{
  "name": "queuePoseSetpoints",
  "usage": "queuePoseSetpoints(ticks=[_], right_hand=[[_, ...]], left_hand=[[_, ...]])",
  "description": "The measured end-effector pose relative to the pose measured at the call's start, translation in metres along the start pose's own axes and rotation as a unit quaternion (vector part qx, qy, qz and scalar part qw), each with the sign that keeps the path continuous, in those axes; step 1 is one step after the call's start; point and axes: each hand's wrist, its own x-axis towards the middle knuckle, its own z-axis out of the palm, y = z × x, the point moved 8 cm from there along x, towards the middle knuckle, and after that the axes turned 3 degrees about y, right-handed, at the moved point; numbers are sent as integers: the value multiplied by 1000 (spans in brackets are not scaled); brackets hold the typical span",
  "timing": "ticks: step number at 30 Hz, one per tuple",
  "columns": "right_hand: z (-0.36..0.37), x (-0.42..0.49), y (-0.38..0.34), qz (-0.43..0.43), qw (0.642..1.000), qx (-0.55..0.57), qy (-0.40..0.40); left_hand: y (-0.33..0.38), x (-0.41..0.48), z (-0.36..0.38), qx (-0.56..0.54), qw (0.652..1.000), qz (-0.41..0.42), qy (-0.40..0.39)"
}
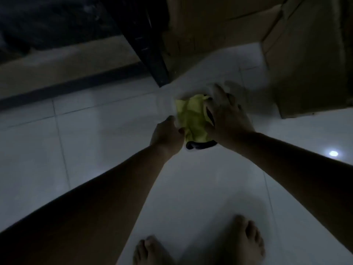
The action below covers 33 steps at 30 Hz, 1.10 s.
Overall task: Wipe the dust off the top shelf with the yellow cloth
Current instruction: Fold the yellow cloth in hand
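Both hands, left hand [166,135] and right hand [228,119], grip the crumpled yellow cloth [193,118], its length running near-to-far.

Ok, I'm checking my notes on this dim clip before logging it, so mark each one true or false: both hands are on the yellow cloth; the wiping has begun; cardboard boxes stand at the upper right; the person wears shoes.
1. Both hands hold the yellow cloth. True: the left hand and right hand grip it.
2. The cloth is wiping a shelf. False: it is held bunched above the tiled floor.
3. Cardboard boxes stand at the upper right. True.
4. The person wears shoes. False: the feet are bare.
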Motion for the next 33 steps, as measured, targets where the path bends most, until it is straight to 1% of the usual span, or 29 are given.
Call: queuePoseSetpoints(ticks=[2,5,9,11,14,16,18,20,22,24,26,28,31,33], right_hand=[[7,14,5,31,999,2,-11],[23,29,10,67,996,-30,-50],[33,35,14,92,994,-49,-30],[30,35,11,70,996,-58,-13],[6,22,1,-8,998,-36,42],[-21,5,-6,-37,997,23,60],[-51,-13,-14,-27,992,108,66],[-85,-31,-21,12,968,238,78],[-119,-50,-32,72,923,370,76],[-156,-72,-43,131,877,456,81],[-196,-99,-57,174,836,513,91],[-239,-127,-81,199,807,548,90],[-310,-166,-122,206,782,582,86],[-356,-191,-153,215,769,597,75]], left_hand=[[-3,6,2,-19,1000,11,11],[-8,7,3,-38,999,8,19],[-7,6,2,-43,999,7,24],[-6,5,2,-42,999,4,24],[-2,-1,-1,-36,999,-5,7],[1,-8,-8,-39,999,-19,-10],[10,-25,-24,-46,999,-26,-6],[23,-48,-47,-55,998,-12,10],[37,-80,-71,-67,998,9,17],[47,-118,-97,-89,995,29,20],[54,-163,-125,-114,992,40,23],[60,-213,-158,-144,988,36,31],[72,-293,-214,-183,981,46,48],[83,-349,-254,-186,979,63,57]])
